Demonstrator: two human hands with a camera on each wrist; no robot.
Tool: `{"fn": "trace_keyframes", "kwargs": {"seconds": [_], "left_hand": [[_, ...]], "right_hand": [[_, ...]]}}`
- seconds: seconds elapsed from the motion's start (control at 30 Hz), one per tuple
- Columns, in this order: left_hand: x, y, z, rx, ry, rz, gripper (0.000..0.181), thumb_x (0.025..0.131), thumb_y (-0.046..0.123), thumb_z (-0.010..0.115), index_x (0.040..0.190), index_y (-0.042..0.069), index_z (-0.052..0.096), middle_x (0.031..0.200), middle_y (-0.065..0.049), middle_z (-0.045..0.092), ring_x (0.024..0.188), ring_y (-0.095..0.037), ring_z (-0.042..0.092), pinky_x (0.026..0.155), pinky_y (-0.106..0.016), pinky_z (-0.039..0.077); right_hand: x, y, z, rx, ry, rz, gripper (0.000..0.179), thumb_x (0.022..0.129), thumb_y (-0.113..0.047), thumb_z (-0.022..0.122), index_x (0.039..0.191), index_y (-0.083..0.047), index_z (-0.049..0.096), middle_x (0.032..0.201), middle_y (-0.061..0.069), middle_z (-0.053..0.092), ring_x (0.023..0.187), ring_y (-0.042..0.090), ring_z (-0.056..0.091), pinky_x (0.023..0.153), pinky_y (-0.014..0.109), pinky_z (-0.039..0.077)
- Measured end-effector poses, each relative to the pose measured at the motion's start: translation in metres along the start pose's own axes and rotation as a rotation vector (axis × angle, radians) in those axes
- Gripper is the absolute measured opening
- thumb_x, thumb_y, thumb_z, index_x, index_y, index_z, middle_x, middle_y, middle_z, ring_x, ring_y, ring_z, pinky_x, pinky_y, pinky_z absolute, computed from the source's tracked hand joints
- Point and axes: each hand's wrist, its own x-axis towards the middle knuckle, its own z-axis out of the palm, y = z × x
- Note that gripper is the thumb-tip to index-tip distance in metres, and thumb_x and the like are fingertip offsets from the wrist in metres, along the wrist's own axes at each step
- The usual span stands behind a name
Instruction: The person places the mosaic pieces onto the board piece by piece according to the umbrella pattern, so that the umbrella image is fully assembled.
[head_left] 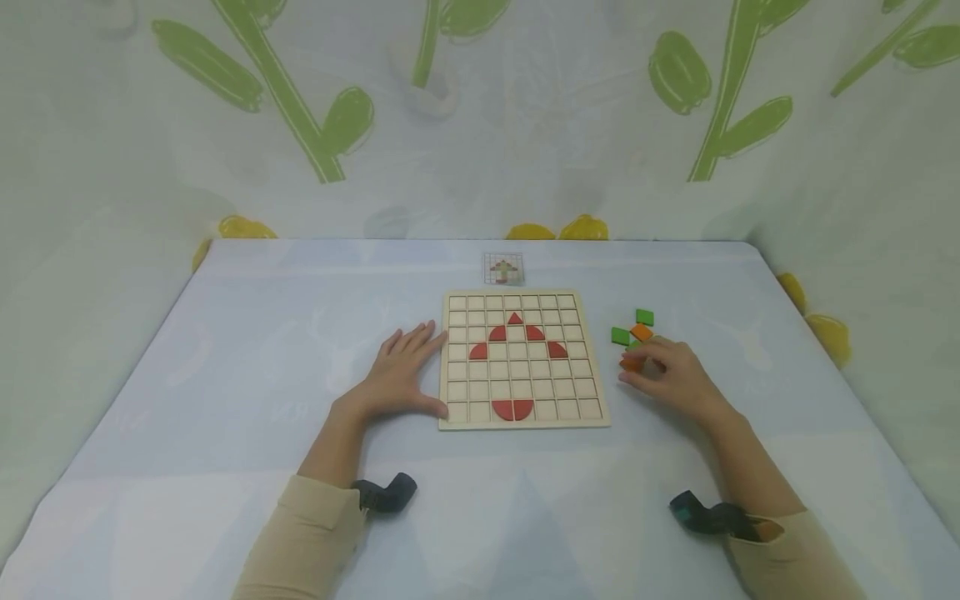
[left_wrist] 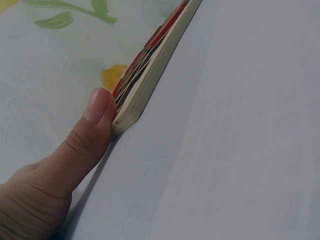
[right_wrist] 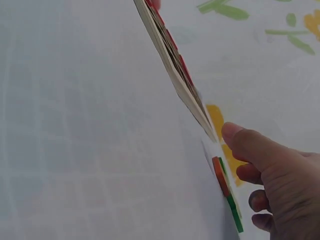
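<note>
My left hand (head_left: 401,375) lies spread at the left side of a wooden grid board (head_left: 480,389), fingertips and thumb at its edge. The left wrist view has the thumb (left_wrist: 85,140) against the board's corner. On the board are a red triangle tile (head_left: 514,318) and several red quarter-circle tiles (head_left: 557,350). Right of the board, my right hand (head_left: 675,377) hovers over small tiles, thumb and bent fingers apart around an orange tile (head_left: 632,364). That orange tile (right_wrist: 220,175) shows beneath the fingers in the right wrist view. A green tile is partly hidden by the hand.
A small pattern card (head_left: 503,269) lies behind the board. Loose green tiles (head_left: 645,317) and another orange tile (head_left: 641,332) lie just beyond the right hand. A pale cloth (head_left: 187,400) covers the table. A leaf-patterned curtain (head_left: 540,125) hangs at the back.
</note>
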Motion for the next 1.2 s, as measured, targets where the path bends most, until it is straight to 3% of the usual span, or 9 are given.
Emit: {"fn": "trace_keyframes", "kwargs": {"seconds": [0.3, 0.43, 0.7, 1.0, 1.2], "left_hand": [[0.000, 0.000, 0.000, 0.009, -0.005, -0.008, 0.120, 0.058, 0.063, 0.079, 0.151, 0.011, 0.024, 0.158, -0.013, 0.012, 0.146, -0.028, 0.008, 0.116, -0.049, 0.000], [0.001, 0.001, 0.000, 0.013, -0.002, -0.011, 0.120, 0.057, 0.064, 0.079, 0.151, 0.011, 0.024, 0.158, -0.012, 0.013, 0.146, -0.028, 0.008, 0.116, -0.049, 0.001], [0.001, 0.002, -0.001, 0.012, 0.000, -0.011, 0.120, 0.057, 0.064, 0.079, 0.151, 0.011, 0.024, 0.158, -0.013, 0.013, 0.146, -0.029, 0.009, 0.116, -0.050, 0.001], [0.000, 0.002, -0.002, 0.010, -0.002, -0.009, 0.120, 0.058, 0.062, 0.079, 0.150, 0.010, 0.024, 0.158, -0.014, 0.013, 0.146, -0.029, 0.009, 0.116, -0.050, 0.001], [0.000, 0.002, -0.001, 0.007, 0.000, -0.012, 0.120, 0.057, 0.062, 0.080, 0.150, 0.010, 0.025, 0.158, -0.014, 0.014, 0.146, -0.029, 0.009, 0.116, -0.050, 0.001]], "right_hand": [[-0.006, 0.009, -0.006, -0.001, -0.053, 0.160, 0.025, 0.077, -0.015, 0.078, 0.099, -0.006, 0.071, 0.091, 0.005, 0.066, 0.077, 0.015, 0.049, 0.066, 0.022, 0.039], [-0.006, 0.009, -0.005, -0.020, -0.069, 0.193, 0.025, 0.079, -0.015, 0.076, 0.101, -0.004, 0.070, 0.093, 0.007, 0.065, 0.078, 0.017, 0.048, 0.067, 0.023, 0.040], [-0.005, 0.002, -0.004, 0.012, -0.105, 0.182, 0.023, 0.080, -0.006, 0.073, 0.103, -0.004, 0.070, 0.101, 0.010, 0.064, 0.084, 0.018, 0.051, 0.069, 0.026, 0.043], [-0.004, -0.004, 0.000, 0.030, -0.136, 0.231, 0.025, 0.081, -0.008, 0.072, 0.105, -0.004, 0.068, 0.104, 0.011, 0.061, 0.093, 0.024, 0.054, 0.079, 0.038, 0.048], [-0.001, -0.006, 0.005, 0.038, -0.092, 0.158, 0.024, 0.079, -0.006, 0.073, 0.102, -0.006, 0.069, 0.101, 0.007, 0.063, 0.091, 0.019, 0.055, 0.076, 0.019, 0.044]]}}
